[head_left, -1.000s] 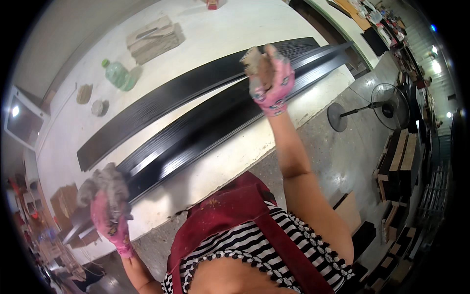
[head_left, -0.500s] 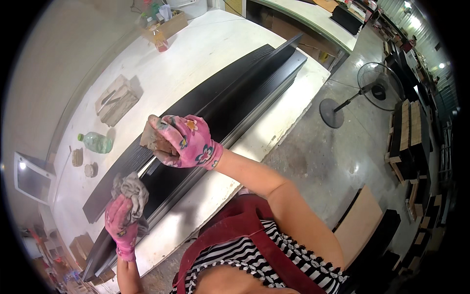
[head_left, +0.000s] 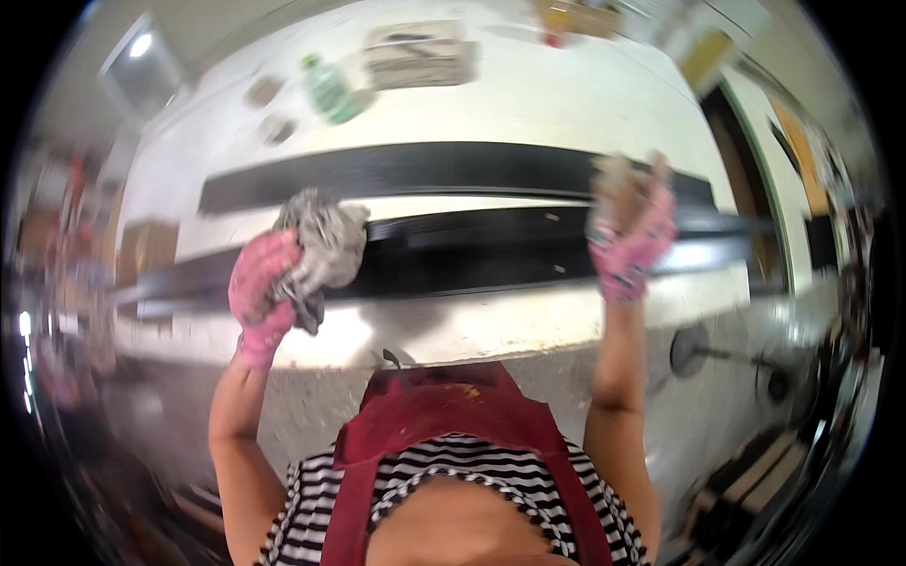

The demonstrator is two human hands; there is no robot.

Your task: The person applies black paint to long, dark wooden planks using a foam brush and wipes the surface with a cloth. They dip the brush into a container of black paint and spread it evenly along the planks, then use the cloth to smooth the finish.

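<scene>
My left hand (head_left: 261, 288), in a pink flowered glove, is closed round a crumpled grey rag (head_left: 326, 236) over the left part of the front black board (head_left: 472, 247). Toward the right end of the boards, my right hand (head_left: 634, 236), gloved alike, is smeared by motion. Its fingers curl round a greyish-brown block (head_left: 615, 181). Behind the front board lies a second long black board (head_left: 425, 168), with a narrow white gap between them. Two small pale flecks show on the front board.
Both boards lie on a white table (head_left: 528, 104). At its back stand a green-tinted plastic bottle (head_left: 330, 91), a pile of grey blocks (head_left: 415, 54) and a cardboard box (head_left: 593, 17). A standing fan (head_left: 694, 351) is on the floor at right.
The view has turned, so the boards now run across it. My right hand has moved with the block toward the boards' right end, away from my left hand, which still grips the rag.
</scene>
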